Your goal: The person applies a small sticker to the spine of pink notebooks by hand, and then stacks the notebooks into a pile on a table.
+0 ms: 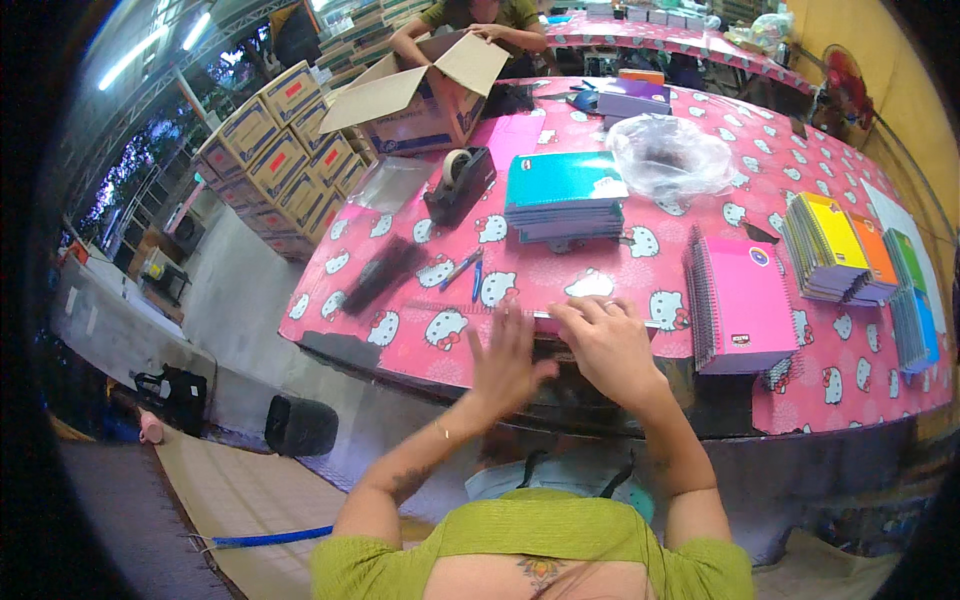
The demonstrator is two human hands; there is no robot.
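My left hand (506, 352) is held over the near table edge, fingers stretched out and slightly blurred, thumb apart. Beside it, my right hand (608, 345) bends its fingers over a thin, flat thing with a pinkish edge (545, 323); the hands hide most of it, so its kind is unclear. A thin pale pink coil (450, 308) lies to the left of my left fingers. Just beyond are two pens (476, 280). Farther back stands a stack of teal notebooks (565, 190); to the right is a stack of pink spiral notebooks (742, 300).
Yellow notebooks (826, 238), orange ones (874, 255) and blue ones (914, 325) stand at the right. A black tape dispenser (462, 190), a clear plastic bag (668, 158) and an open carton (420, 105) lie farther back. Another person's hand (490, 32) touches the carton. Stacked cartons (285, 150) rise at left.
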